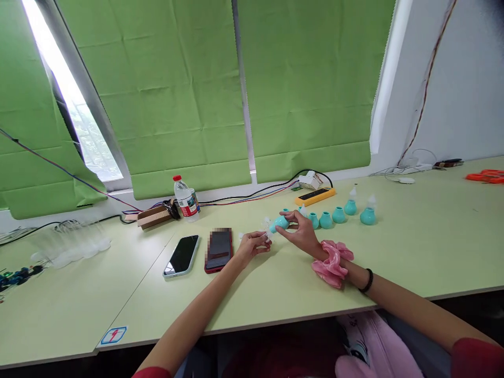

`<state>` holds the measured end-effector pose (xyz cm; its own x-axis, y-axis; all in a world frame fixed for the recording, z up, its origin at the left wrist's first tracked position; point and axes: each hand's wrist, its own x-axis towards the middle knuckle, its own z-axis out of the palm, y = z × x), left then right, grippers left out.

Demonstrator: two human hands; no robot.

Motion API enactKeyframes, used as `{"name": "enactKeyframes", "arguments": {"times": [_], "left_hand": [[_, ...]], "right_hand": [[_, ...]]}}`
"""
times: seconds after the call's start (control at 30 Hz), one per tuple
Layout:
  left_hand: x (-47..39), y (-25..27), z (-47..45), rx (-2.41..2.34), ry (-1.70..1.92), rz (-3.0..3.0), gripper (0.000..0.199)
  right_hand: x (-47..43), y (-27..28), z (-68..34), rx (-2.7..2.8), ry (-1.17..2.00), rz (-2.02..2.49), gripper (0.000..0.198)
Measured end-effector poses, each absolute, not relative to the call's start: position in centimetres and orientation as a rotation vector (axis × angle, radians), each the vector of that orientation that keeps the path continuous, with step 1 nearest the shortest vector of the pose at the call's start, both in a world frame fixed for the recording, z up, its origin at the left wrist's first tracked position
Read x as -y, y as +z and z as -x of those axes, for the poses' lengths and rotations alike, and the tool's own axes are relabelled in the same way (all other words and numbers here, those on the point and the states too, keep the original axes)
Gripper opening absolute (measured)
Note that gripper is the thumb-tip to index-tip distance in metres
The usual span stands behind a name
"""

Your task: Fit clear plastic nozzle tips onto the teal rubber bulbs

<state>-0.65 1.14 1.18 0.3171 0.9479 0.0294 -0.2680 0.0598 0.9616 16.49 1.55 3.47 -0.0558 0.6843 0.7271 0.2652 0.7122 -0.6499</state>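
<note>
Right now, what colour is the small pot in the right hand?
Turquoise; the small pot shows best in the head view.

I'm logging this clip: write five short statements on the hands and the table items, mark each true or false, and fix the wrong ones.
1. The right hand holds a turquoise bulb. True.
2. The pink scrunchie is around the left wrist. False: the pink scrunchie is around the right wrist.
3. In the picture, the light-cased phone lies left of the red-cased phone. True.
4. The left hand touches the red-cased phone. False: the left hand is beside the turquoise bulb.
5. The bottle has a red cap. True.
</note>
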Motion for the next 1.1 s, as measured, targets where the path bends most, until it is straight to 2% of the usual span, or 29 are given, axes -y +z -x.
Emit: {"name": "enactKeyframes", "arguments": {"times": [0.17,0.27,0.37,0.53,0.73,1.1], "left_hand": [[-0.7,1.7,0.7,-0.737,1.022,-1.144,0.029],[-0.6,1.8,0.8,-0.721,1.015,-1.132,0.027],[-0.7,2.0,0.8,-0.717,0.996,-1.112,0.025],[-0.9,1.8,1.0,-0.696,0.995,-1.09,0.02],[-1.1,1.7,1.2,-0.679,0.96,-1.092,0.018],[-0.7,2.0,1.1,-0.712,0.967,-1.095,0.02]], "right_hand": [[-2.4,3.4,-17.0,1.676,0.597,0.743,0.037],[-3.3,3.0,-17.4,1.795,0.62,0.764,0.031],[-3.6,2.5,-17.4,1.901,0.569,0.765,0.022],[-2.5,2.6,-17.2,1.977,0.378,0.707,0.02],[-1.4,2.7,-17.0,2.065,0.155,0.632,0.023],[-0.8,2.6,-16.9,2.211,0.064,0.652,0.031]]}}
